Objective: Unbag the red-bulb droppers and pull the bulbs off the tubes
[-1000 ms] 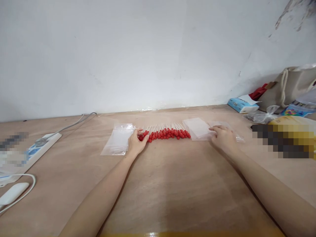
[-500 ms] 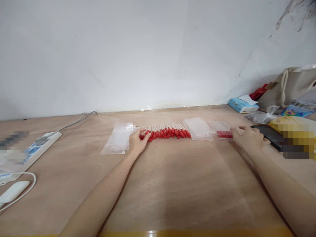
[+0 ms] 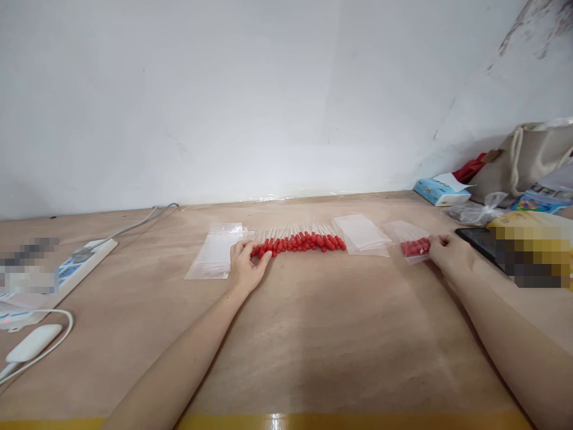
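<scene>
A row of thin pale sticks with red tips [image 3: 308, 241] lies across the middle of the table, tips toward me. At its left end my left hand [image 3: 247, 266] rests against the tips, thumb and fingers apart. Partly under that hand is a stack of clear zip bags [image 3: 215, 254]. My right hand [image 3: 451, 254] is closed, pinching the right edge of a small clear zip bag [image 3: 415, 246] with several red-tipped sticks inside. More flat clear bags [image 3: 362, 234] lie between the row and this bag.
A black phone [image 3: 478, 243] and a yellow package [image 3: 514, 230] lie right of my right hand. Behind them are a blue tissue pack [image 3: 441, 191] and a beige bag [image 3: 496, 170]. A power strip [image 3: 92, 269] with cables stands at the left; the wall [image 3: 286, 107] closes the back.
My right hand has closed on the filled bag's edge, and the bag has shifted slightly right and tilted. My left hand has moved a little left, its thumb lower and spread from the fingers.
</scene>
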Demonstrator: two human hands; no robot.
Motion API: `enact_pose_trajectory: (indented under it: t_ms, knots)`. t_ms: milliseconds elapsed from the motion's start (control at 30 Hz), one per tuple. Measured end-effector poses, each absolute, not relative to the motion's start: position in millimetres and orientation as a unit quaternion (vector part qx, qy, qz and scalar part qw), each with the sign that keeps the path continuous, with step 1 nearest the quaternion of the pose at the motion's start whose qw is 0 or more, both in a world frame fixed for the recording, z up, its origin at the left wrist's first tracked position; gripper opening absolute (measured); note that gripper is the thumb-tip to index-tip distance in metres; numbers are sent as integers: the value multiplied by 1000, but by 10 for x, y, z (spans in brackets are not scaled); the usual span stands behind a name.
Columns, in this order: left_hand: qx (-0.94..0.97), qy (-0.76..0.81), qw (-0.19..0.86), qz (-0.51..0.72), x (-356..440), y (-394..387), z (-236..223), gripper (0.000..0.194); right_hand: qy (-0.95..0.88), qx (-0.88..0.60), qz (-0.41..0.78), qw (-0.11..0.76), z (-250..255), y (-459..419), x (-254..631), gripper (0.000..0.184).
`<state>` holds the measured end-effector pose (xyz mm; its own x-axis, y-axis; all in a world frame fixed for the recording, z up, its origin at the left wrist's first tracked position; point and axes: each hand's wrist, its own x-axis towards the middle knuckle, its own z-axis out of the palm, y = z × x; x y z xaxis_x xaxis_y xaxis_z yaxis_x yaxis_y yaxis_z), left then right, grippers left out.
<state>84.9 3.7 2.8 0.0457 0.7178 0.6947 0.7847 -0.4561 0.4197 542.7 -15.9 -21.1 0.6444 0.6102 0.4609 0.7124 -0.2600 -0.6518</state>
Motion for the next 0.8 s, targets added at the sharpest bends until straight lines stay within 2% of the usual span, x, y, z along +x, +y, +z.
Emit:
enact_pose_trajectory:
  t_ms: [67, 200, 233, 300, 333, 400, 500, 633, 700, 733, 800]
  knots:
    - [-736, -490, 40, -466, 895, -24, 32, 17, -366, -789, -84, 486, -83, -242, 5314, 20]
    - [-767, -426, -14, -480, 1049, -171, 42, 12, -368, -719, -118, 578, 153, -385, 4841, 28]
    - [-774, -411, -47, -480, 1094, -210, 46, 13, -384, -698, -102, 596, 184, -420, 4666, 30]
    - [-771, -391, -121, -488, 1170, -279, 63, 20, -454, -600, 48, 657, 200, -500, 4273, 31]
    - [-759, -390, -152, -499, 1195, -304, 80, 24, -491, -560, 135, 653, 187, -545, 4068, 32]
    - [-726, -403, -192, -523, 1215, -338, 132, 29, -558, -509, 292, 587, 137, -633, 3679, 32]
    - [-731, -427, -203, -492, 1181, -371, 244, 27, -581, -445, 449, 512, 52, -700, 3232, 32]
    - [-839, -374, -183, -349, 1124, -462, 337, 28, -635, -405, 512, 413, -3, -596, 2967, 32]
    - [-876, -335, -199, -286, 1101, -513, 324, 36, -643, -397, 516, 402, -5, -523, 2949, 28]
    - [-885, -328, -203, -261, 1086, -532, 304, 41, -627, -400, 527, 412, -2, -501, 2957, 30]
    - [-892, -338, -195, -229, 1050, -553, 250, 50, -564, -420, 564, 433, 10, -499, 2991, 49]
